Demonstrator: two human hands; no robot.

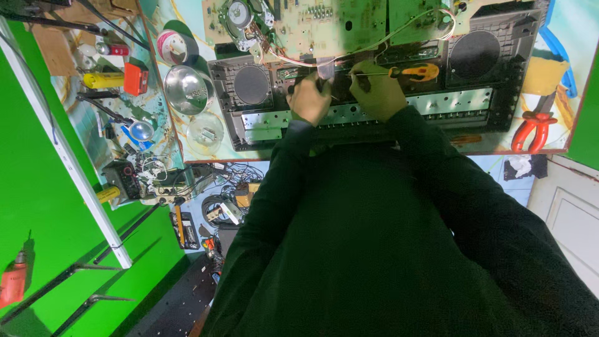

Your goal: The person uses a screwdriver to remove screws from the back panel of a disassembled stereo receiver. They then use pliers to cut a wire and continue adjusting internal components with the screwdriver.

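An opened black device casing (499,93) with two round speaker grilles lies on the workbench, green circuit boards (324,25) folded back behind it. My left hand (310,98) rests on the casing's middle, fingers curled near a grey flat cable. My right hand (376,92) sits just to its right. An orange-handled screwdriver (415,72) lies by my right hand's fingers, its shaft pointing left toward my left hand; whether the fingers grip it is hard to tell. Dark sleeves cover both arms.
A metal bowl (185,89), tape roll (171,45) and glass lid (204,131) sit left of the casing. Red-handled pliers (531,130) lie at the right. Small tools clutter the far left; cables and parts lie on the floor below.
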